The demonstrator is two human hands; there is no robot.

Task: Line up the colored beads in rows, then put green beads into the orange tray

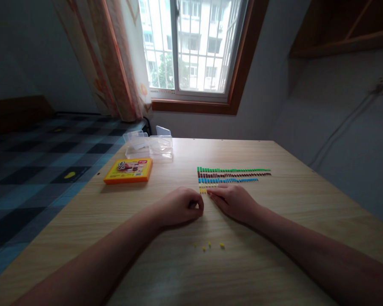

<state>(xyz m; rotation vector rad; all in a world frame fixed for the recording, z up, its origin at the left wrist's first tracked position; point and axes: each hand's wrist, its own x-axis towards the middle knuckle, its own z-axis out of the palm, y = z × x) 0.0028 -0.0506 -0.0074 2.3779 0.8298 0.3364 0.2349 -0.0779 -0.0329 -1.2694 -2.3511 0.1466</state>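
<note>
My left hand (pixel 181 207) rests on the table with its fingers curled into a pinch; anything inside is too small or hidden. Just right of it, my right hand (pixel 234 202) lies low, thumb and index fingertips together at the end of a short row of yellow bricks (pixel 202 191). What those fingertips hold, if anything, I cannot make out. Behind run sorted rows of tiny toy bricks: cream bricks (pixel 207 185) partly covered by my right hand, blue bricks (pixel 223 180), brown bricks (pixel 230 175) and green bricks (pixel 230 170). Several loose yellow bricks (pixel 222 245) lie nearer me.
At the left of the wooden table (pixel 153 263) lies a yellow-orange box (pixel 129 171) with a printed lid. Clear plastic containers (pixel 150 146) stand behind it. A bed with a checked cover (pixel 51 157) borders the left side, and a window (pixel 194 46) is beyond the far edge.
</note>
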